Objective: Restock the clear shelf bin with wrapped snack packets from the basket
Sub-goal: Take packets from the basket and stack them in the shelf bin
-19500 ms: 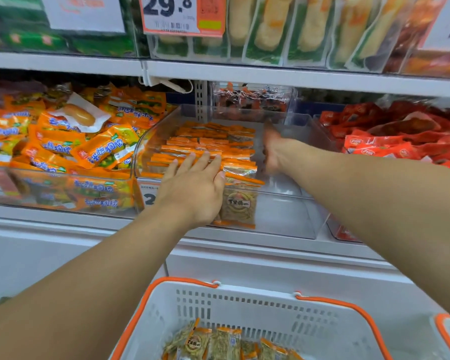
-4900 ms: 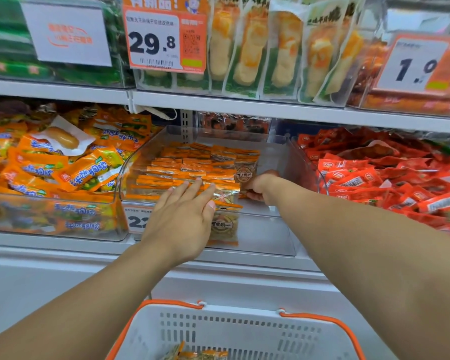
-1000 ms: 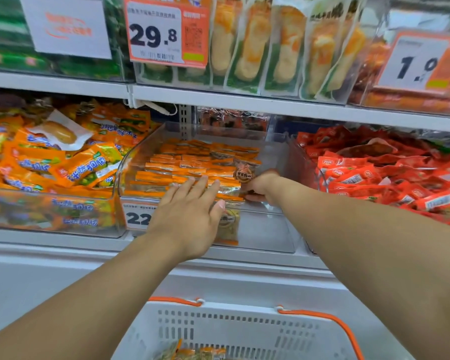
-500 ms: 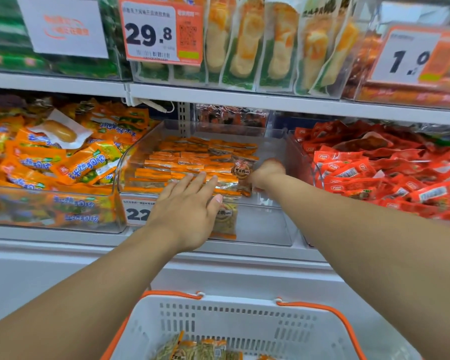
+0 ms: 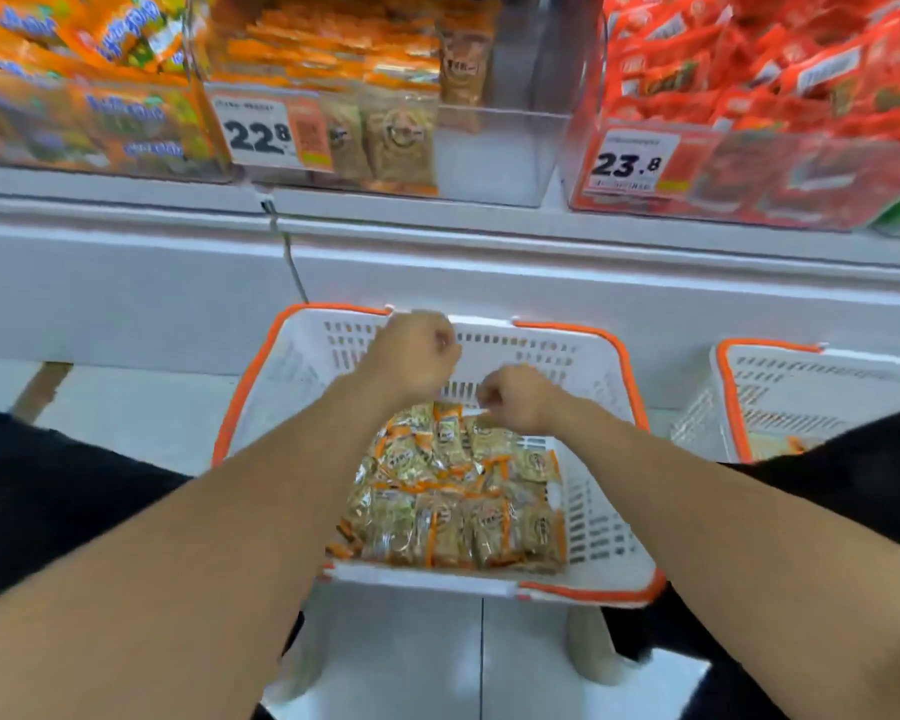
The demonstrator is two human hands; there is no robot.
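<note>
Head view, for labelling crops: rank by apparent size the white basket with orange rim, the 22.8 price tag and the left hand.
1. White basket with orange rim, clearly largest.
2. Left hand and white 22.8 price tag look alike; differing nearness leaves them unranked.

the clear shelf bin [image 5: 489, 148] is cut off by the top edge of the frame, and its packets [image 5: 333, 49] are smeared by motion blur. part of the snack packets [image 5: 453, 501] in the basket [image 5: 609, 558] is hidden under both forearms. whether anything is held by the curled right hand [image 5: 513, 400] cannot be told.
</note>
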